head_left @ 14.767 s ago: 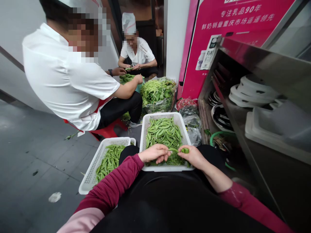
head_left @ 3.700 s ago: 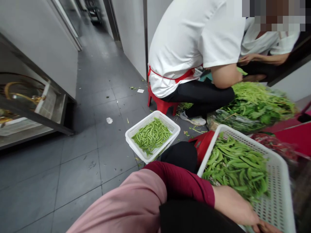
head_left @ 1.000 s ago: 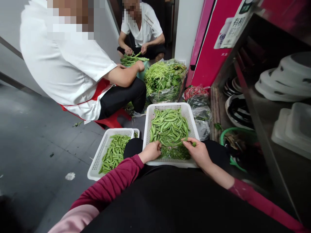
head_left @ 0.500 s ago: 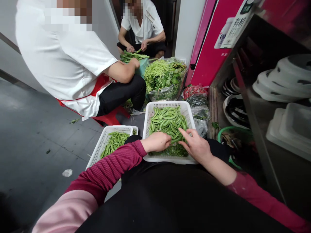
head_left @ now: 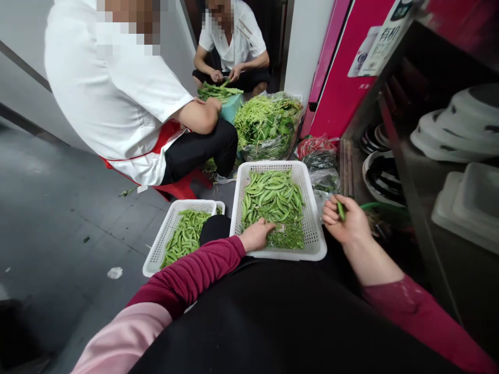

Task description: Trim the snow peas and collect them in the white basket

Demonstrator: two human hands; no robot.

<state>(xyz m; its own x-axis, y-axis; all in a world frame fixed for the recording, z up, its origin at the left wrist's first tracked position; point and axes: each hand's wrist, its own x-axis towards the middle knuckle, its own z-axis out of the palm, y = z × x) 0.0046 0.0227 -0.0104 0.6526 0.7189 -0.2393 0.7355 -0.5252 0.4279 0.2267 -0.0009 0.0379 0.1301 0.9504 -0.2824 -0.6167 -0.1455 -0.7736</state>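
A white perforated basket (head_left: 314,228) rests on my lap, with flat green pea pods (head_left: 273,195) heaped toward its far side. Small green trimmings (head_left: 290,237) cover its near part. Over the near left of this basket is my left hand (head_left: 255,235), its fingers curled with thumb and forefinger toward the trimmings; whatever it may hold is hidden. Off the basket's right side, my right hand (head_left: 353,223) is closed, palm turned up, around a pea pod (head_left: 341,211). A second white basket (head_left: 156,248) of pea pods (head_left: 185,236) stands at my left.
A co-worker (head_left: 136,98) sits on a red stool (head_left: 185,188) at left; another person (head_left: 234,47) squats behind, handling green stalks. Between them and me stands a big bag of leafy greens (head_left: 268,122). A metal shelf (head_left: 421,182) with white containers borders the right, above a green-rimmed tub (head_left: 384,206).
My right hand has moved right, out of the basket, with a pea pod in it. My left hand has shifted slightly and stays over the basket. The whole view has swung a little left.
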